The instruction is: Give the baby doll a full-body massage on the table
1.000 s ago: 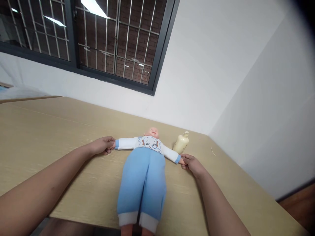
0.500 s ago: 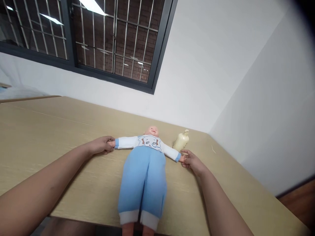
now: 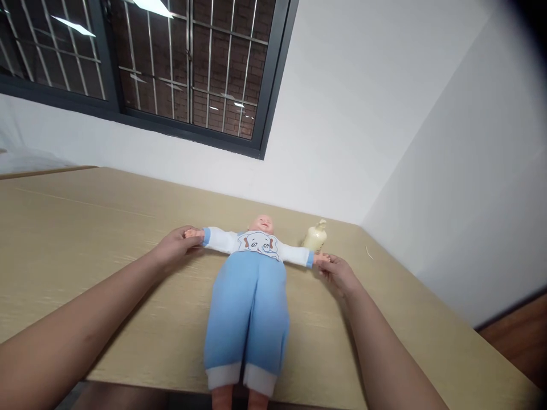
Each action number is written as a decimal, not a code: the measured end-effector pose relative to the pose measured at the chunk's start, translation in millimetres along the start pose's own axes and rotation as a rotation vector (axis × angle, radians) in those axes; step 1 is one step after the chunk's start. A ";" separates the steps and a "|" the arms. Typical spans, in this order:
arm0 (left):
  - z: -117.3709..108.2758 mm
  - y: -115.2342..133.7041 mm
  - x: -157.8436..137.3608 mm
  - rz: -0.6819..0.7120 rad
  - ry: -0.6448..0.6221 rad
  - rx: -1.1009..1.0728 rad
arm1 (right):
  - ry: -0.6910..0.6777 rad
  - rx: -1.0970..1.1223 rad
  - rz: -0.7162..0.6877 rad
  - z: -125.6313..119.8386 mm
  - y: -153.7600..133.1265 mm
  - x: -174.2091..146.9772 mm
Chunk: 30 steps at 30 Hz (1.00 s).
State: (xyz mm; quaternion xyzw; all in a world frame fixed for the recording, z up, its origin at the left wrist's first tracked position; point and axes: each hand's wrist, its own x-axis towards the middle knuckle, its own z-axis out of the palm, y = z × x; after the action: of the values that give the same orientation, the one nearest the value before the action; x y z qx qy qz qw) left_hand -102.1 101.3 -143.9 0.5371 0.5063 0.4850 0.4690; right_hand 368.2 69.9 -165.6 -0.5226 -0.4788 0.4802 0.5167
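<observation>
The doll [image 3: 248, 307] lies face up on the table [image 3: 85, 239], feet at 6 o'clock hanging just past the near edge and head toward 12. Its blue trousers fill the near half, the white cuffs lying at the table's edge. Above them is a white top with an elephant print, and both arms are stretched straight out, one toward 9 o'clock and one toward 3.

The left hand [image 3: 176, 246] comes in from 8 o'clock and is closed lightly around the doll's small hand at the end of the 9 o'clock sleeve, fingers curled under it. The right hand [image 3: 337, 272] comes in from 5 o'clock and pinches the doll's other hand between thumb and fingertips at the 3 o'clock sleeve.

Just beyond the right hand, at about 1 o'clock from the doll's head, a cream bottle [image 3: 315, 237] stands upright near the table's far corner. Beyond the table is a white wall, with a barred window [image 3: 171, 68] at 11 o'clock.
</observation>
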 end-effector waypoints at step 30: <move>52.9 -10.3 -11.0 0.611 -0.147 0.581 | 0.178 -0.386 -0.580 93.8 5.4 -14.7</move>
State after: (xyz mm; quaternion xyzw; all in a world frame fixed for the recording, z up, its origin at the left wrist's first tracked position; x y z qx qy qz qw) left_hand -50.5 90.1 -159.4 0.8052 0.4050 0.3993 0.1677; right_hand 273.5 62.7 -171.4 -0.4926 -0.6421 0.1669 0.5632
